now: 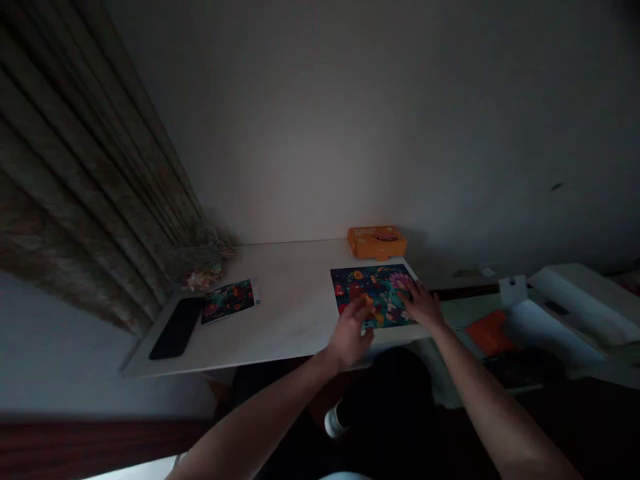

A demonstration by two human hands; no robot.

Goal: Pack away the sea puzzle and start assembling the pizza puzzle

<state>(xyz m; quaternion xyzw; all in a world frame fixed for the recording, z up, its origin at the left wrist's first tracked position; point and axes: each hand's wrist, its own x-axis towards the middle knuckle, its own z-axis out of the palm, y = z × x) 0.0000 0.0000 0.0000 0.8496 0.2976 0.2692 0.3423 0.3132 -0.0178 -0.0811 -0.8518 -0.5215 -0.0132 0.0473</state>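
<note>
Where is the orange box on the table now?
The orange box sits at the table's back edge by the wall, right of centre, just behind the colourful puzzle.

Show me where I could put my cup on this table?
Bare room lies mid-table, between the small picture sheet and the colourful puzzle. It's crowded on the right: both hands, left and right, are at the puzzle, orange box behind.
</note>
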